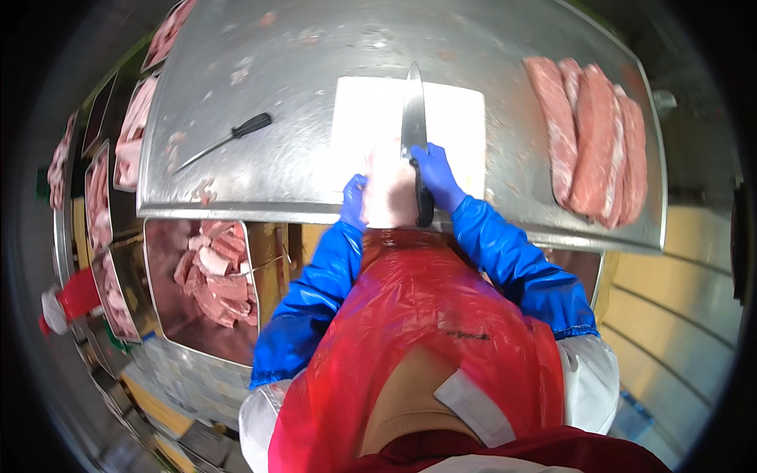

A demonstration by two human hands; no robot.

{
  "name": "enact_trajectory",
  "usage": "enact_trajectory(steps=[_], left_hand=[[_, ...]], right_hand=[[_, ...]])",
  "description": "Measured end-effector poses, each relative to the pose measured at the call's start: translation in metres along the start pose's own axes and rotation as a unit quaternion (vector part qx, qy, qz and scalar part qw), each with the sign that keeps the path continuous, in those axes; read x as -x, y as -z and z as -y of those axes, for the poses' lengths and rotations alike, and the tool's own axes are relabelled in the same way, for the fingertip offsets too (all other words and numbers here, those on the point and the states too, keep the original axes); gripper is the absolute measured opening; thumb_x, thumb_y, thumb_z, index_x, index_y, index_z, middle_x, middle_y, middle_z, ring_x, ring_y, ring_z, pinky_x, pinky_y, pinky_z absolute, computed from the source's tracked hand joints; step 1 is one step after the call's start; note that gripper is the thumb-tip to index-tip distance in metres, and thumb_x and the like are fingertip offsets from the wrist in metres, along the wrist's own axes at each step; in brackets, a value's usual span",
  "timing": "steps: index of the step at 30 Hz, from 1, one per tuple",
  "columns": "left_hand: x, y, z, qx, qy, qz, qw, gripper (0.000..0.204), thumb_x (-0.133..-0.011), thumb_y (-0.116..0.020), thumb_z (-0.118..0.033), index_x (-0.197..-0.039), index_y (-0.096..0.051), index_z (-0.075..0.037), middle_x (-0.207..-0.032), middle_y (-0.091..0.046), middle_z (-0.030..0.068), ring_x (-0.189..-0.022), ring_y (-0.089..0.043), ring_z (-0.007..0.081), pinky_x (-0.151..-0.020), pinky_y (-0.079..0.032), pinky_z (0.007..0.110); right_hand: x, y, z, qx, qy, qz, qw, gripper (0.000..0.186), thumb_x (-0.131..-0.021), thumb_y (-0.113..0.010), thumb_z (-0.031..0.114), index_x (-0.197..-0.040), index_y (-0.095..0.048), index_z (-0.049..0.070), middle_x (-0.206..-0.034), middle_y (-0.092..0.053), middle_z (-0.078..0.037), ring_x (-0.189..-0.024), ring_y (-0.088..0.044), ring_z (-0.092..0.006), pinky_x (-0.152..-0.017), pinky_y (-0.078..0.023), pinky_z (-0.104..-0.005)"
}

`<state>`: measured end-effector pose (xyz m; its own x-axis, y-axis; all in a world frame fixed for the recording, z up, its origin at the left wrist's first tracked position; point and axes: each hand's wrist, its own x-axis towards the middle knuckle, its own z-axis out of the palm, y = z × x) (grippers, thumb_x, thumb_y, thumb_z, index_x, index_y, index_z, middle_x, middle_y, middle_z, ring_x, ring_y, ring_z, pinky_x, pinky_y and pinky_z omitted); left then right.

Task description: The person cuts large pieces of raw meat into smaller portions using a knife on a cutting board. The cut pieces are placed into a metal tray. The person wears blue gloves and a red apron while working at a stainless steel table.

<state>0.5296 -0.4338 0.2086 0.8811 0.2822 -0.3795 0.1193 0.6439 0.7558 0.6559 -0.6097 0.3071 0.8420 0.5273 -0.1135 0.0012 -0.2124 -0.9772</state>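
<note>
A pale pink piece of meat (388, 189) lies at the near edge of a white cutting board (363, 110). My left hand (354, 201), in a blue glove, is curled against its left side and grips it. On its right, my right hand (438, 176) is closed on a knife (414, 110) where blade meets handle. The broad blade points away from me over the board, and the black handle runs back toward my apron. Part of the right hand's grip is hidden.
Several long pork loins (593, 142) lie at the table's right. A black-handled sharpening steel (229, 142) rests on the left of the steel table (292, 47). Below the table's edge stands a metal bin (169, 307) of meat strips. Meat trays (102, 205) line the far left, near another person's red sleeve (79, 296).
</note>
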Motion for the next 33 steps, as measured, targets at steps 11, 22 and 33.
enact_trajectory(steps=[11,22,33], left_hand=[[0.162,0.282,-0.183,0.112,-0.154,-0.402,0.896,0.041,-0.093,-0.052,-0.026,-0.123,-0.055,0.002,-0.107,-0.058,0.0101,-0.097,-0.056,0.0202,-0.088,-0.044,0.032],[-0.052,-0.144,-0.081,-0.111,0.099,0.085,0.985,0.031,-0.099,-0.049,-0.024,-0.116,-0.059,0.0,-0.086,-0.065,0.0109,-0.081,-0.067,0.0218,-0.076,-0.054,0.032],[-0.205,-0.498,0.166,-0.151,0.168,0.332,0.916,0.047,-0.09,-0.063,-0.026,-0.131,-0.051,-0.006,-0.113,-0.061,0.0062,-0.104,-0.059,0.0182,-0.095,-0.045,0.034]], right_hand=[[0.027,-0.069,0.054,0.078,0.049,0.174,0.981,0.033,-0.094,-0.06,0.027,-0.113,-0.052,0.001,-0.089,-0.058,-0.008,-0.084,-0.059,-0.0134,-0.069,-0.052,-0.0297],[0.054,0.469,-0.071,0.311,-0.076,-0.364,0.875,0.04,-0.095,-0.054,0.032,-0.106,-0.064,-0.005,-0.101,-0.066,-0.022,-0.098,-0.062,-0.0348,-0.088,-0.047,-0.0427],[0.026,0.517,-0.089,0.164,-0.096,-0.286,0.939,0.036,-0.091,-0.055,0.028,-0.1,-0.066,-0.005,-0.103,-0.065,-0.025,-0.099,-0.061,-0.0379,-0.089,-0.045,-0.041]])
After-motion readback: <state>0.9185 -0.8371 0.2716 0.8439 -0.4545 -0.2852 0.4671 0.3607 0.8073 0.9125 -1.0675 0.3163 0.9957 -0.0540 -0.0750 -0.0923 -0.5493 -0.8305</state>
